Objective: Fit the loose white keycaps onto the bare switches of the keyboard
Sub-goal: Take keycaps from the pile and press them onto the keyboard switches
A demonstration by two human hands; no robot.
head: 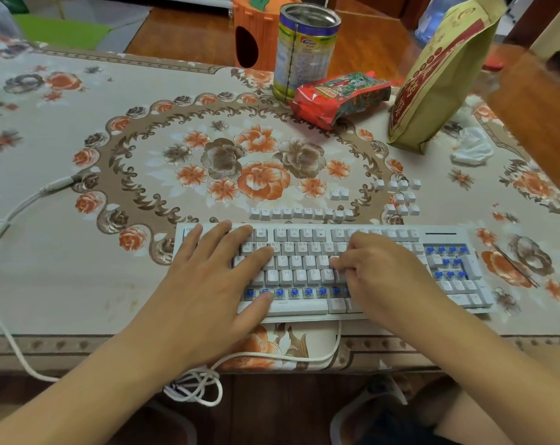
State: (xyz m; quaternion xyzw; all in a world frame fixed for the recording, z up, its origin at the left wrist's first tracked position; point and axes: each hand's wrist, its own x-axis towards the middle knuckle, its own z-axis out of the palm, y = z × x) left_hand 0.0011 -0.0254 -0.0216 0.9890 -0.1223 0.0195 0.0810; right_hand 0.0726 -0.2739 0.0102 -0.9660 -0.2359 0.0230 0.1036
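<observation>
Both forearms reach in from the near edge. Left hand (208, 277) lies flat with fingers spread across the left half of the white keyboard (333, 268), holding nothing. Right hand (378, 271) has its fingers curled down onto the middle rows; whether they pinch a keycap I cannot tell. Bare blue switches (307, 292) run along the bottom letter row, more in the number pad (449, 261). Loose white keycaps (304, 213) sit in a row just behind the keyboard on the floral tablecloth (79, 252), with a cluster (400, 197) to the right. A tin can (304, 49), red packet (339, 97) and paper bag (439, 78) stand farther back.
</observation>
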